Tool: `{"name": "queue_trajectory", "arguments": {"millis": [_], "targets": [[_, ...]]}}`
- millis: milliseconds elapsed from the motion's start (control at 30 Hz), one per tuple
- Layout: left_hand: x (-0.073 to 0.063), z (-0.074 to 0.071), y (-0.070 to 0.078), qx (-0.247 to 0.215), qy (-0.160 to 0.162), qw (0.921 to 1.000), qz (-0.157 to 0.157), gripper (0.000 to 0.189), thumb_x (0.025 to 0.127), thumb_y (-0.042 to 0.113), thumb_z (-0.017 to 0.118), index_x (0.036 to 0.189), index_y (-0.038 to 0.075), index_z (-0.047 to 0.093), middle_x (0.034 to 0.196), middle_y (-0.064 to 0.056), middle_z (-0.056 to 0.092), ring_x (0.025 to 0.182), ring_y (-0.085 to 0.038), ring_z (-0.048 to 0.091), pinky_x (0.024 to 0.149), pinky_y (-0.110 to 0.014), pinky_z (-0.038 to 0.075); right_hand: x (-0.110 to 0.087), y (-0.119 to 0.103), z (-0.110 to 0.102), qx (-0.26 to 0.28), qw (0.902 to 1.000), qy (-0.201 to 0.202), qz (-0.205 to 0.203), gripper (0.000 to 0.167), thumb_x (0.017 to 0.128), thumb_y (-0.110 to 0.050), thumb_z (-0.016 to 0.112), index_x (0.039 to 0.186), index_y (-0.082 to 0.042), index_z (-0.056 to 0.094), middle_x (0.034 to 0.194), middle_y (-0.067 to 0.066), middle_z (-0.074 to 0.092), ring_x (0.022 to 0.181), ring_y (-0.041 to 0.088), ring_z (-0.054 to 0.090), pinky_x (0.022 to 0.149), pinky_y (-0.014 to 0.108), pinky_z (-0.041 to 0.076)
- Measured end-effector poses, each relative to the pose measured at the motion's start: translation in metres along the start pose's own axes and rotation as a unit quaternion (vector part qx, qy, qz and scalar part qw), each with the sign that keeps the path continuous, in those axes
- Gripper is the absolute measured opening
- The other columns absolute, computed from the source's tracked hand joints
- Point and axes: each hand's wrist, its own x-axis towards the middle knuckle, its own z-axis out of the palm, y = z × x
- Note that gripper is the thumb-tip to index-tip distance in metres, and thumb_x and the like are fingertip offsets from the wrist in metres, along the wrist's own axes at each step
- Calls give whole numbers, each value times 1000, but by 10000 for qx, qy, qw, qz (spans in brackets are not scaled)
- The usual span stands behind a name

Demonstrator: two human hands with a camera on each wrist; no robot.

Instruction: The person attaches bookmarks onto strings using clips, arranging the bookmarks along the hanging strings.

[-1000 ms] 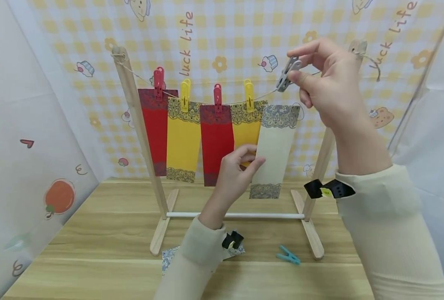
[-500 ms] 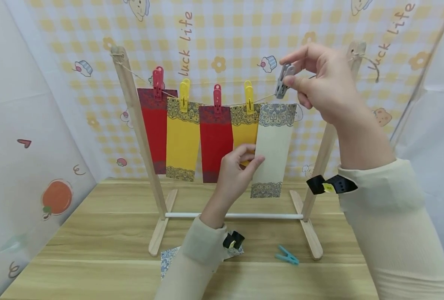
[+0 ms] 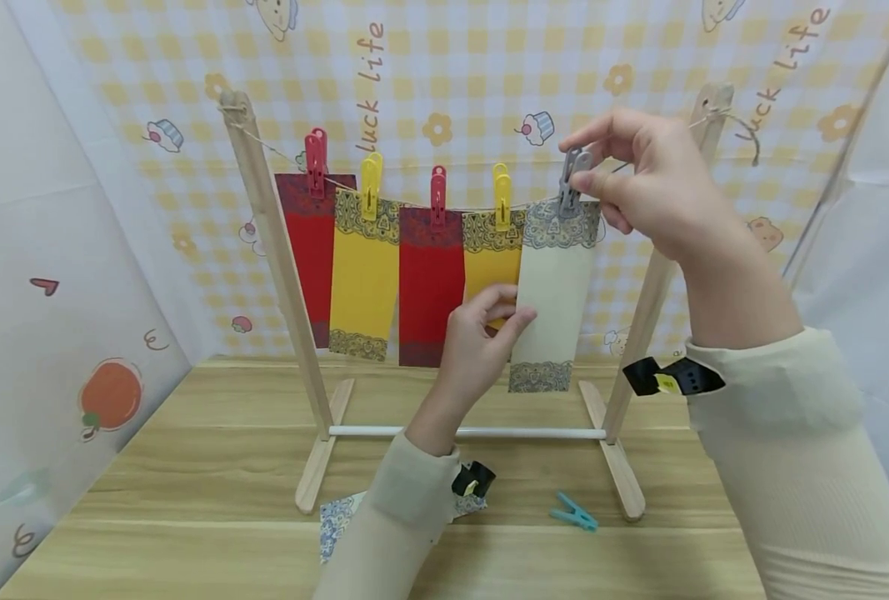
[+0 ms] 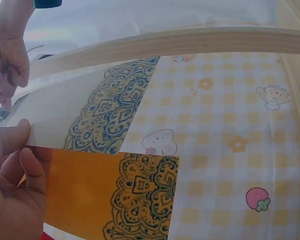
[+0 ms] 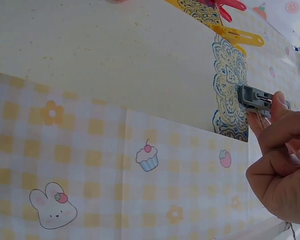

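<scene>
My left hand [image 3: 481, 337] pinches the left edge of a cream paper card [image 3: 552, 292] with patterned bands at top and bottom. In my right hand [image 3: 654, 183], thumb and fingers squeeze a grey clothespin [image 3: 573, 183] whose tips overlap the card's top band; the right wrist view shows the grey clothespin [image 5: 255, 97] over that patterned edge. To the left, red cards [image 3: 431, 287] and yellow cards [image 3: 365, 275] hang from a string [image 3: 272, 150], held by red clothespins [image 3: 438, 196] and yellow clothespins [image 3: 501, 196]. The second yellow card is partly hidden behind my left hand.
A wooden rack [image 3: 275, 258] carries the string between two posts, with a white crossbar [image 3: 541, 432] low down. On the table [image 3: 189, 492] lie a blue clothespin [image 3: 575, 512] and a blue-patterned card [image 3: 335, 525] partly under my left forearm. A checked cloth [image 3: 444, 83] hangs behind.
My right hand has lowered the grey clothespin from above the cream card down onto its top edge, turning it more upright. The cream card has risen slightly in my left hand.
</scene>
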Motion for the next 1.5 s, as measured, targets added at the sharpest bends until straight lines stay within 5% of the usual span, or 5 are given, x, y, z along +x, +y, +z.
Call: {"name": "queue_trajectory", "arguments": {"millis": [600, 1067, 1500], "targets": [[1, 1, 3, -9, 16, 9999, 138, 25, 91, 10, 71, 112, -3, 66, 103, -18, 75, 90, -27, 72, 65, -20, 53, -6, 0, -4, -120, 9998, -112, 114, 31, 94, -5, 66, 124, -11, 68, 86, -4, 67, 37, 14, 38, 42, 26, 33], [-8, -3, -9, -6, -452, 9971, -605, 20, 94, 14, 69, 110, 4, 68, 103, -13, 76, 90, -20, 71, 63, -18, 49, -14, 1, -3, 288, 9985, 161, 440, 39, 92, -9, 69, 131, -11, 64, 105, -5, 69, 45, 17, 56, 48, 24, 43], [-25, -7, -29, 156, -1136, 9869, -1137, 13, 94, 15, 68, 107, 12, 71, 100, -4, 77, 93, -14, 70, 79, -28, 54, -45, 18, -3, 1916, 9809, 267, -192, 34, 88, 3, 70, 121, -4, 68, 109, 3, 74, 47, 20, 60, 51, 25, 51]]}}
